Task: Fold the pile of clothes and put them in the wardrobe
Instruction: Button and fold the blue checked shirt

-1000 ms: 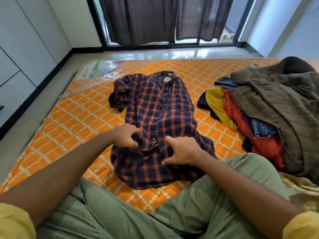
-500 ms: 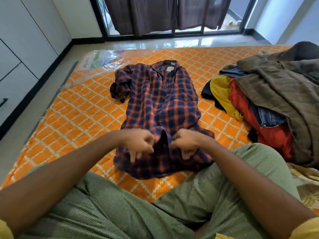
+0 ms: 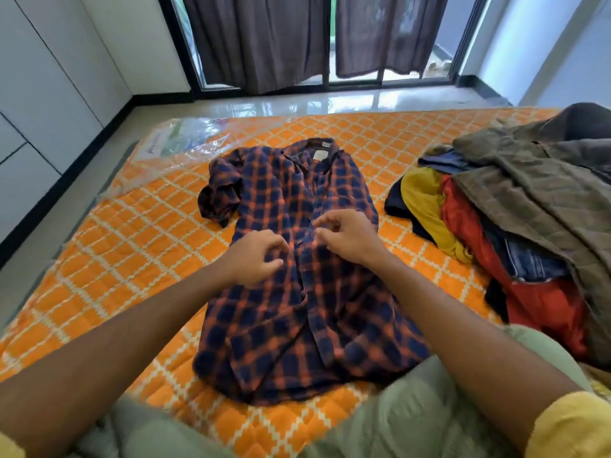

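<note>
A navy and orange plaid shirt (image 3: pixel 297 292) lies front up on the orange quilted mattress (image 3: pixel 125 259), collar away from me and one sleeve bunched at its left. Both of my hands meet at its button strip, mid chest. My left hand (image 3: pixel 256 256) has its fingers curled onto the left edge of the strip. My right hand (image 3: pixel 347 239) pinches at the right edge with thumb and forefinger. The pile of clothes (image 3: pixel 515 226) sits on the right of the mattress, with an olive quilted garment on top.
My knees in green trousers (image 3: pixel 413 411) are at the near edge of the mattress. White wardrobe doors (image 3: pixel 39 104) line the left wall. A clear plastic wrapper (image 3: pixel 178 143) lies at the far left corner. Dark curtains (image 3: pixel 264 41) hang over the glass door beyond.
Both hands have moved up the shirt's button strip, from near the hem to mid chest. The lower front of the shirt now lies flatter.
</note>
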